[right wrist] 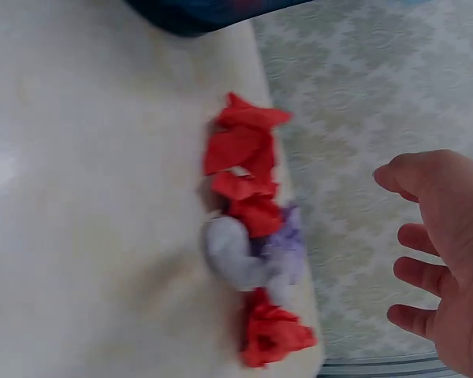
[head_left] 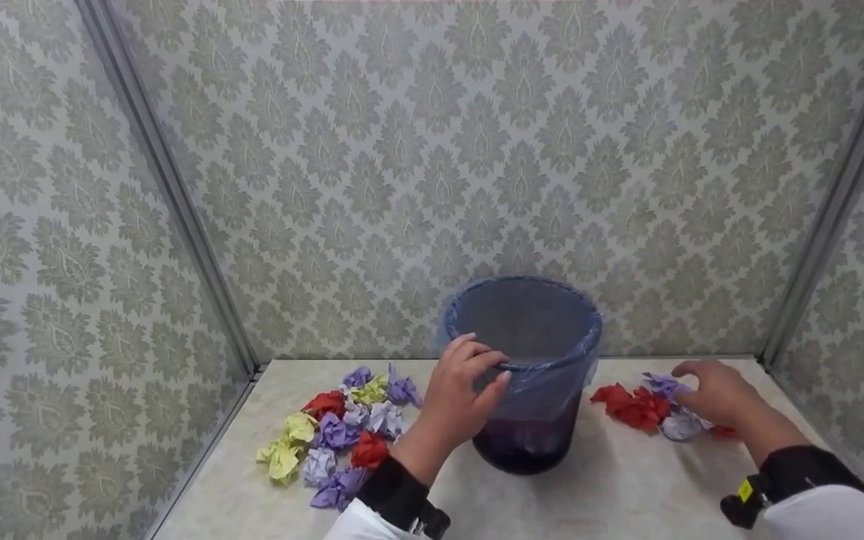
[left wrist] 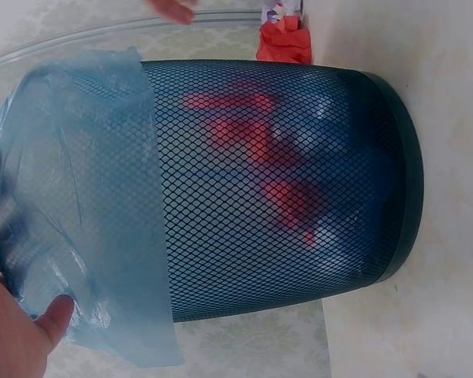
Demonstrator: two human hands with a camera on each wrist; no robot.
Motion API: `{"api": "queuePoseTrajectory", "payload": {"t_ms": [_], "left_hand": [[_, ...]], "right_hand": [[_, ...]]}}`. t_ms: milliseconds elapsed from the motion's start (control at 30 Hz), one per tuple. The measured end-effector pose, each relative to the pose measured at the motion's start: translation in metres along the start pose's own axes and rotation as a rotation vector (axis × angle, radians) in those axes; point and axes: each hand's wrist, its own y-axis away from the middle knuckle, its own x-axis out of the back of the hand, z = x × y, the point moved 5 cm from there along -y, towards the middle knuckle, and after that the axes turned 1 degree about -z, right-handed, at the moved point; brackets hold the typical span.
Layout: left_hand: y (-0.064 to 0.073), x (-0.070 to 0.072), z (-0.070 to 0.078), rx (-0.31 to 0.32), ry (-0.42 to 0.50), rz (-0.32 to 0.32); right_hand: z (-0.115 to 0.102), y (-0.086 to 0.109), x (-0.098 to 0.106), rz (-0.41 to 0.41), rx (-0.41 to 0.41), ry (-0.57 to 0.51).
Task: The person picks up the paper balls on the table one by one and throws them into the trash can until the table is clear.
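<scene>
A mesh wastebasket (left wrist: 221, 189) lined with a translucent blue bag (head_left: 544, 390) stands at the back of the table. My left hand (head_left: 458, 386) is at its near-left rim, fingers over the edge and thumb (left wrist: 57, 315) against the outside of the bag. Red and pale crumpled papers show through the mesh. On the right, my right hand (head_left: 721, 394) hovers close above a small group of crumpled papers: red (head_left: 631, 407), purple (right wrist: 292, 232), white (right wrist: 230, 248), and another red one (right wrist: 272, 335). Its fingers are loosely bent and apart, holding nothing.
A larger pile of crumpled papers lies left of the wastebasket, with yellow (head_left: 280, 460), purple (head_left: 338, 487), red (head_left: 370, 450) and white (head_left: 319, 466) pieces. Patterned wall panels (head_left: 432, 150) enclose the table (head_left: 619, 495) at the back and sides.
</scene>
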Motion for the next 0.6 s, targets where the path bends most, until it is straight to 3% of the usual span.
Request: {"api": "queuePoseTrajectory", "payload": {"t_ms": [267, 600], "left_hand": [[0.002, -0.001, 0.001, 0.028, 0.006, -0.022], [0.0, 0.0, 0.0, -0.013, -0.012, 0.004]], "right_hand": [[0.025, 0.005, -0.048, -0.044, -0.104, 0.074], [0.035, 0.007, -0.076, -0.148, -0.259, -0.061]]}}
